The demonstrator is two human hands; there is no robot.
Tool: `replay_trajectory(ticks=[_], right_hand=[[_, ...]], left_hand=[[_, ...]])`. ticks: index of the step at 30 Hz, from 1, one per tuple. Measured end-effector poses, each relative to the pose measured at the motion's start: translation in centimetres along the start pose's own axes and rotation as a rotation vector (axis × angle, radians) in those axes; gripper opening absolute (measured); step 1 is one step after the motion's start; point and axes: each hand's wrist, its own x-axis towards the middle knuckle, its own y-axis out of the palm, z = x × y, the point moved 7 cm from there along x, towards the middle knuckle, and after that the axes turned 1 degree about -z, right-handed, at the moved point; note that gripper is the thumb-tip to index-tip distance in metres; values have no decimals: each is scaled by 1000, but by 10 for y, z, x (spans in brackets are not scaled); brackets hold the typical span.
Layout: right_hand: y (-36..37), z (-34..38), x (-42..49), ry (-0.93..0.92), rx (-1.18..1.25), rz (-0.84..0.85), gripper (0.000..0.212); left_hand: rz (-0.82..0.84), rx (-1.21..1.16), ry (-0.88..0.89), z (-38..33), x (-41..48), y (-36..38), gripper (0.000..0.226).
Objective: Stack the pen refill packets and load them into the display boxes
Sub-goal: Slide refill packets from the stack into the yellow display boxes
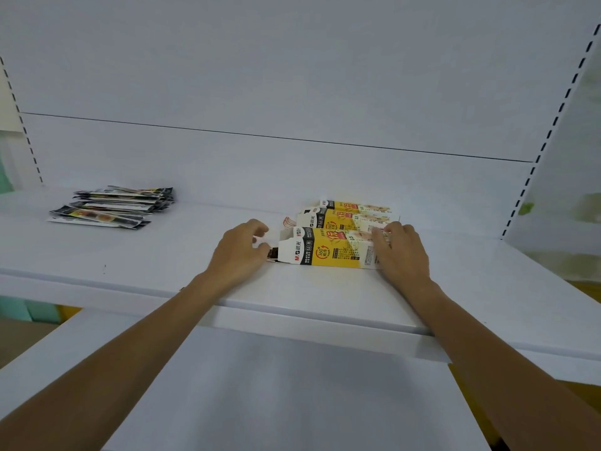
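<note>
Three yellow, white and black display boxes lie on their sides on the white shelf (162,255), one behind the other. At the open left end of the nearest box (328,250), my left hand (240,250) has its fingers curled round the white flap, where the dark ends of packets (272,253) stick out. My right hand (401,252) grips the right end of that box. The second box (338,219) and the third box (354,206) lie behind it. A loose stack of black and white refill packets (113,206) lies far to the left.
The shelf's white back panel (292,92) rises right behind the boxes. Slotted uprights stand at the left (19,115) and right (549,131). A lower white shelf (276,402) juts out beneath my forearms.
</note>
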Motion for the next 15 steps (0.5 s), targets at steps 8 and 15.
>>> replay_trajectory(ticks=[8, 15], right_hand=[[0, 1, 0, 14, 6, 14, 37], [5, -3, 5, -8, -36, 9, 36]], left_hand=[[89, 311, 65, -1, 6, 11, 26], [360, 252, 27, -4, 1, 32, 43]])
